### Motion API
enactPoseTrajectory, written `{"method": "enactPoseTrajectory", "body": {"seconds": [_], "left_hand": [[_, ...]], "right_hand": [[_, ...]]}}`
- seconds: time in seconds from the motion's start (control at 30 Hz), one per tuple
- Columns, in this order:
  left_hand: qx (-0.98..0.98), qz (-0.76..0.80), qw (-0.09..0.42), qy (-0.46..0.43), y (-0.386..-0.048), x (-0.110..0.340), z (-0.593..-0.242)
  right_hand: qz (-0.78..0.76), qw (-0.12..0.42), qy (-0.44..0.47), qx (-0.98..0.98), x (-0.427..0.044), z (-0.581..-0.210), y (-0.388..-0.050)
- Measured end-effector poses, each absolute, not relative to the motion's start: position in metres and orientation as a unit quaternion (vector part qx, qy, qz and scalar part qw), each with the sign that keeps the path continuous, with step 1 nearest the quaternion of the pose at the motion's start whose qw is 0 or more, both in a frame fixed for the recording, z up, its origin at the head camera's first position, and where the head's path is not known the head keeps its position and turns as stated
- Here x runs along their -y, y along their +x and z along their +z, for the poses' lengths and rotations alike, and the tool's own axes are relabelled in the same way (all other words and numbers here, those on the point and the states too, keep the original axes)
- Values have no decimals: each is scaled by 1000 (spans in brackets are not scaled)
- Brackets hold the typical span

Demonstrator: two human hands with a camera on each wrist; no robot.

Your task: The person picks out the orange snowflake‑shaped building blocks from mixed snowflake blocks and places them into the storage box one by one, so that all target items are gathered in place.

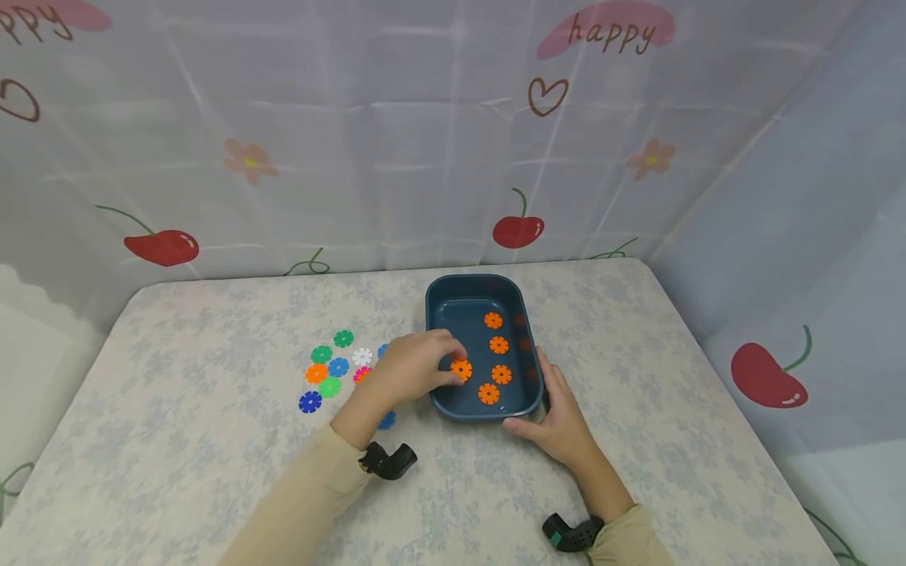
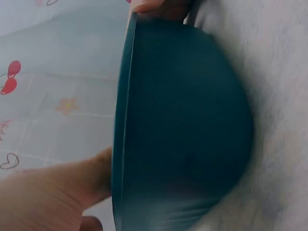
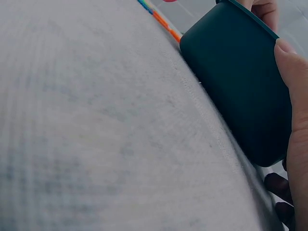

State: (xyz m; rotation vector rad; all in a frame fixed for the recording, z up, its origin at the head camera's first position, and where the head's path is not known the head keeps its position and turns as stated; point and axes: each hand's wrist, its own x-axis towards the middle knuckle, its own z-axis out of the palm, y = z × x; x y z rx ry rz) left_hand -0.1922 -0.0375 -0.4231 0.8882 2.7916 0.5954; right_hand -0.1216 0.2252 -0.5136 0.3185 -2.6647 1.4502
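Blue tray [image 1: 463, 314] rests on the counter [image 1: 177, 448], its near right corner gripped by the right hand [image 1: 561, 420]; the left hand [image 1: 418, 364], over the tray's left side, pinches an orange disc [image 1: 462, 367] (four more orange discs [image 1: 499, 341] lie inside)

Place: a small corner screened off with hangings, like a makeshift filming booth; whether in a home or a studio cannot be told.
Backdrop: a pale, creased curtain [image 1: 410, 141] printed with red cherries [image 1: 519, 232], flowers [image 1: 652, 159] and the word "happy" [image 1: 612, 33], just behind the bench [image 1: 212, 472].
Right side: a similar drape [image 1: 814, 236], also cherry-printed.
Bench top: pale, mottled blue-grey, carrying coloured discs [image 1: 338, 363] and a blue tray [image 1: 463, 314], suited to play or craft.
Wrists: black devices [image 1: 388, 462] worn on both, suggesting recording.
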Motion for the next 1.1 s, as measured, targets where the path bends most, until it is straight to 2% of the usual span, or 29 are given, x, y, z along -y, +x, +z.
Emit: {"method": "enactPoseTrajectory", "body": {"seconds": [0.6, 1.1], "left_hand": [[-927, 174, 70, 325, -192, 27, -424], [-934, 126, 85, 324, -189, 19, -427]], "right_hand": [[479, 47, 111, 870, -225, -514, -125], [477, 44, 105, 872, -226, -513, -121]]}}
